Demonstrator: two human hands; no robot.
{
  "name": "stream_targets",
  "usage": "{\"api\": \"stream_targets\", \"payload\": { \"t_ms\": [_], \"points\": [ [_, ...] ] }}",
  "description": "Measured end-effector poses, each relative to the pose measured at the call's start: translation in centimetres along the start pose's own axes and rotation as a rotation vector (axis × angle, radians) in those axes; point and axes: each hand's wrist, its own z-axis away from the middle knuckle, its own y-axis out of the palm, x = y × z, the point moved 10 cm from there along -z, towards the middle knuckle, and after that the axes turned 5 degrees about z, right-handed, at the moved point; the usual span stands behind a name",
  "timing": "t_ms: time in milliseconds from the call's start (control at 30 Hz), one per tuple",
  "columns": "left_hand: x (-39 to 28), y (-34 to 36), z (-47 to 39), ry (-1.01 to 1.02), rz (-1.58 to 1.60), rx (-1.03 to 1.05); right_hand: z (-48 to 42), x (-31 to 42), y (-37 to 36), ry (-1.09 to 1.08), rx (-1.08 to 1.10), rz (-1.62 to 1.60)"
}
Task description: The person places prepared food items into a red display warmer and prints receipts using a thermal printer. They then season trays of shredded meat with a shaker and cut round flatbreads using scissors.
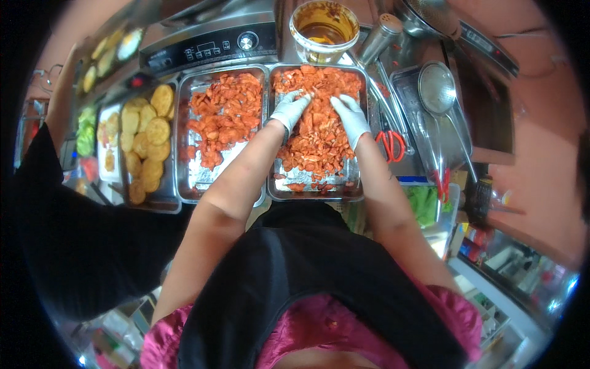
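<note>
Both of my hands wear pale disposable gloves and work in the right-hand steel tray [364,184], which holds a pile of red-coated meat pieces [318,133]. My left hand [292,110] touches the heap near its upper left, fingertips among the pieces. Across from it, my right hand [351,119] rests at the pile's right side with its fingers pointing up and inward. Whether either hand pinches a piece cannot be seen. A second steel tray [184,175] stands against this one on the left, with more red-coated meat [226,110] spread over its upper part.
Left is a tray of round golden patties [150,133]. A sauce-stained bucket [325,32] and a steel shaker [380,39] stand behind. To the right lie red-handled scissors [391,145], tongs [392,87] and strainer ladles [437,87]. Another person's dark-clothed body [92,249] is close on the left.
</note>
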Motion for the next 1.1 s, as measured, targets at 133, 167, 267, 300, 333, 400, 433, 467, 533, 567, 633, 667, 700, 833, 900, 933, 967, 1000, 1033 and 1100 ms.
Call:
{"api": "stream_targets", "payload": {
  "t_ms": [133,167,267,300,333,400,433,467,533,567,633,667,700,833,900,933,967,1000,1033,1100],
  "points": [
    [-4.3,2.4,4.2,0.468,-0.304,0.056,2.7,3.8,0.8,-0.209,0.044,0.338],
    [-3.8,2.5,4.9,0.504,-0.387,0.04,3.4,4.2,1.4,-0.299,0.079,0.375],
    [-4.9,2.7,8.2,0.647,-0.443,0.197,6.9,7.6,2.0,-0.447,0.155,0.457],
    [-4.7,1.8,8.0,0.641,-0.442,0.173,7.3,8.2,1.7,-0.471,0.204,0.424],
    [-4.4,0.7,7.5,0.636,-0.438,0.144,7.2,8.7,1.0,-0.488,0.2,0.447],
    [-4.2,-1.0,6.3,0.546,-0.456,0.094,5.5,8.1,-1.7,-0.568,0.06,0.557],
    [-3.6,-2.1,4.7,0.561,-0.471,0.076,4.1,8.5,-1.8,-0.386,0.183,0.554],
    [-2.7,-3.1,2.8,0.532,-0.411,0.017,2.6,8.2,-2.3,-0.379,0.135,0.483],
    [-3.9,-3.2,1.0,0.498,-0.435,-0.079,-2.1,5.1,-4.0,-0.33,0.019,0.397],
    [-3.1,-4.1,-1.3,0.444,-0.427,-0.131,-4.6,3.4,-4.3,-0.253,-0.029,0.418],
    [-2.4,-3.9,-4.9,0.414,-0.459,-0.134,-7.9,2.9,-4.3,-0.262,-0.168,0.446],
    [-2.4,-4.0,-6.1,0.387,-0.471,-0.161,-8.9,2.9,-3.9,-0.241,-0.151,0.483],
    [-2.6,-3.8,-6.5,0.352,-0.483,-0.189,-9.1,4.1,-2.9,-0.214,-0.127,0.522],
    [-2.9,-2.1,-9.5,0.152,-0.287,-0.026,-11.7,3.3,-0.7,-0.158,-0.092,0.358],
    [-2.1,-1.2,-12.0,0.114,-0.4,0.005,-11.6,4.0,0.5,-0.107,-0.051,0.444],
    [-3.3,0.0,-11.9,0.102,-0.49,0.03,-10.6,5.4,1.2,-0.092,-0.029,0.498],
    [-4.2,1.3,-11.6,0.092,-0.58,0.055,-9.3,6.7,2.0,-0.076,-0.007,0.551],
    [-4.6,2.0,-11.6,0.111,-0.691,0.048,-7.5,8.4,2.8,-0.041,0.013,0.511],
    [-4.0,1.8,-13.1,0.121,-0.589,0.054,-9.6,6.1,4.3,-0.057,0.139,0.318],
    [-0.4,-1.3,-16.0,0.075,-0.295,-0.012,-8.9,5.8,6.7,-0.05,0.225,0.124]
  ]
}}
